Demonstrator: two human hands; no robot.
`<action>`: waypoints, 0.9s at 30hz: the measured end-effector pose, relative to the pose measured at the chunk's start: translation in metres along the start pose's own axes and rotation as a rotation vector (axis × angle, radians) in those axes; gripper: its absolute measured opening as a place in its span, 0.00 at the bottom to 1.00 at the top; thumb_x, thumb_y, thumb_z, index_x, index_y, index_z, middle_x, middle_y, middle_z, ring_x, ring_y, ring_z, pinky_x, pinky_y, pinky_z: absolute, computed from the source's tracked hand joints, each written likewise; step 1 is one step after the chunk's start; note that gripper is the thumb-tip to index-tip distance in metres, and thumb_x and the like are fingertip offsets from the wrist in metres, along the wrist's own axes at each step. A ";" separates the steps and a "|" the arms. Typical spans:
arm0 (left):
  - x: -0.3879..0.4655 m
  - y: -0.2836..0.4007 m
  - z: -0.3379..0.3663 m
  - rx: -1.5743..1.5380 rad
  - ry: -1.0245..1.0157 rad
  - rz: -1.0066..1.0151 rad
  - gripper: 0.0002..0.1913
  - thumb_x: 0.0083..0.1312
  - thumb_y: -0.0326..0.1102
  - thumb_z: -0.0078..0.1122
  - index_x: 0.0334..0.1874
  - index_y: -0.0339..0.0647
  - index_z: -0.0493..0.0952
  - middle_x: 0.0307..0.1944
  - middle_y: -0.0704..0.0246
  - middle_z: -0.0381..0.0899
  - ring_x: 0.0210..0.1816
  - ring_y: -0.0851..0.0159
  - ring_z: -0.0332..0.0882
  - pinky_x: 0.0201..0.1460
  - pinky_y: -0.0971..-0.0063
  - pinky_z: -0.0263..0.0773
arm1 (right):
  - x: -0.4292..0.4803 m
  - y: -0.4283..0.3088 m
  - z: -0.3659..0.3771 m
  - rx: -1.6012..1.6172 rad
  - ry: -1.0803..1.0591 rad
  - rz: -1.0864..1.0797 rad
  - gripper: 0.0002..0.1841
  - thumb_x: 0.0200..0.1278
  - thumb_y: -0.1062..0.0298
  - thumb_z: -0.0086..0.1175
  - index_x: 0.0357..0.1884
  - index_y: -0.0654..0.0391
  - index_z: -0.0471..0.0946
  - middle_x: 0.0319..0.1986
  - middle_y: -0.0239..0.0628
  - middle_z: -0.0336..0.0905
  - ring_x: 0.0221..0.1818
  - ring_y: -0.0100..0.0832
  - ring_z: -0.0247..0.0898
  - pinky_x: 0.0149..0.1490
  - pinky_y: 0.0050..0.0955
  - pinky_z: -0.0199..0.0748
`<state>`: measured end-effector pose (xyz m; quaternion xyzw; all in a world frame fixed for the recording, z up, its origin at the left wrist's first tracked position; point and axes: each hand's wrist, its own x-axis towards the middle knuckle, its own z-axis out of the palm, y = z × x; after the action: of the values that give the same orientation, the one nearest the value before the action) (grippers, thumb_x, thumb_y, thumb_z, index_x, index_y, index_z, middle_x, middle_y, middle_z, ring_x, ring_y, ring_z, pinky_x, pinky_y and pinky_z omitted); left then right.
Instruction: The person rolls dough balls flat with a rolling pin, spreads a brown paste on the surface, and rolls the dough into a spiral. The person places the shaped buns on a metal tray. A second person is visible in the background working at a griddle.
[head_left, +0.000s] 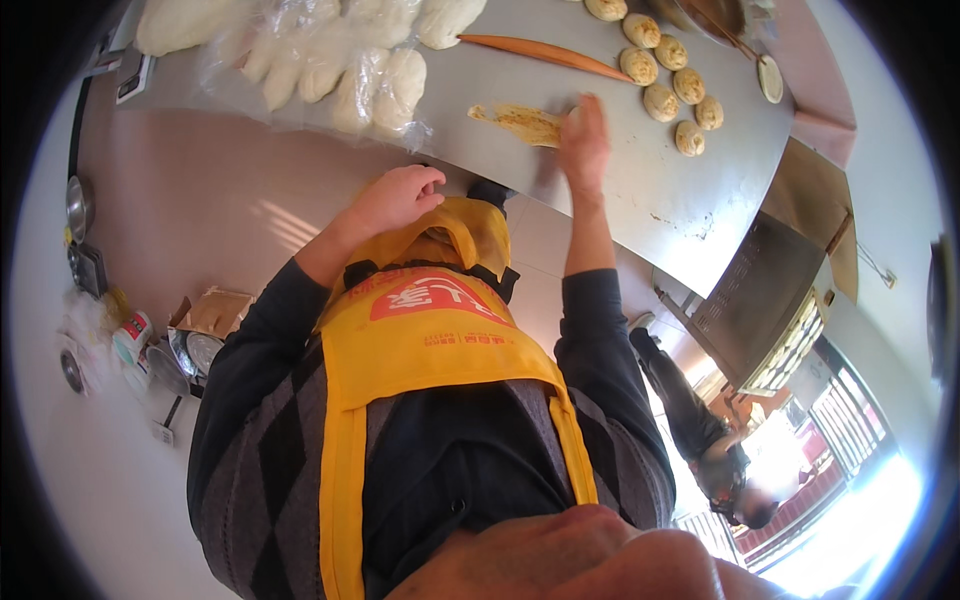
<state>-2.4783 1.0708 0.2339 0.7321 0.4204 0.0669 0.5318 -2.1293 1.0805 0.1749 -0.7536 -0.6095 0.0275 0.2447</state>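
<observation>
My right hand (585, 142) is over the metal worktop (675, 217), at the right end of a flat dough strip (525, 124) smeared with brown paste. Part of the strip is hidden under this blurred hand, whose fingers seem to curl around its end. My left hand (409, 195) hangs off the table's near edge with bent fingers, and I see nothing in it. A tapered wooden rolling pin (547, 54) lies beyond the strip. Several coiled dough rounds (661, 102) stand to the right. At the left, dough pieces (401, 86) lie partly under clear plastic film (360, 90).
A metal bowl (724, 19) and a long-handled round tool (770, 79) lie at the back right. A metal appliance (757, 292) adjoins the table's right end, with another person (697, 427) beyond it. Boxes and tubs (214, 315) stand on the left.
</observation>
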 end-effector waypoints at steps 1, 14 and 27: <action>-0.003 -0.001 -0.002 -0.012 0.000 -0.017 0.14 0.69 0.35 0.67 0.52 0.35 0.82 0.37 0.58 0.85 0.39 0.51 0.84 0.44 0.59 0.78 | 0.003 0.010 -0.010 0.098 -0.002 -0.008 0.27 0.64 0.66 0.64 0.64 0.65 0.76 0.64 0.62 0.73 0.66 0.62 0.69 0.71 0.54 0.67; -0.012 -0.014 -0.001 0.036 0.022 0.044 0.15 0.69 0.33 0.67 0.55 0.35 0.82 0.37 0.58 0.85 0.38 0.53 0.84 0.44 0.61 0.78 | 0.001 -0.049 0.040 -0.014 -0.121 -0.088 0.30 0.75 0.55 0.55 0.70 0.65 0.69 0.71 0.62 0.65 0.75 0.63 0.56 0.77 0.64 0.53; -0.027 -0.035 -0.003 -0.030 0.055 -0.076 0.15 0.68 0.36 0.66 0.54 0.37 0.82 0.41 0.57 0.85 0.42 0.49 0.84 0.46 0.57 0.78 | -0.048 -0.047 0.052 0.219 -0.158 -0.174 0.37 0.70 0.63 0.60 0.75 0.70 0.62 0.73 0.69 0.61 0.76 0.69 0.55 0.78 0.64 0.53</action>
<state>-2.5161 1.0572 0.2156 0.7054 0.4613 0.0733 0.5332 -2.2017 1.0600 0.1359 -0.6623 -0.6832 0.1314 0.2781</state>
